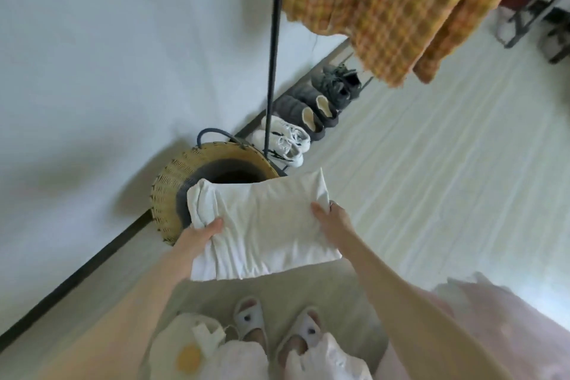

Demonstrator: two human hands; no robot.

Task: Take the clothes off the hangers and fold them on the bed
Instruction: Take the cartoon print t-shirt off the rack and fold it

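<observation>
A folded white garment [262, 222] is held flat in the air above the floor, its far edge over a woven basket [168, 191]. My left hand [203, 233] grips its left edge, thumb on top. My right hand [331, 216] grips its right edge with the thumb on the cloth. A yellow-orange checked garment [385, 3] hangs from the rack at the top. The pink bed [493, 318] shows at the bottom right corner.
The rack's black pole [273, 49] stands by the white wall. White sneakers [287, 142], grey slippers [311, 111] and dark shoes [336, 83] line the rack base. My slippered feet [277, 324] stand on pale floor. A dark stool [536, 18] is at the far right.
</observation>
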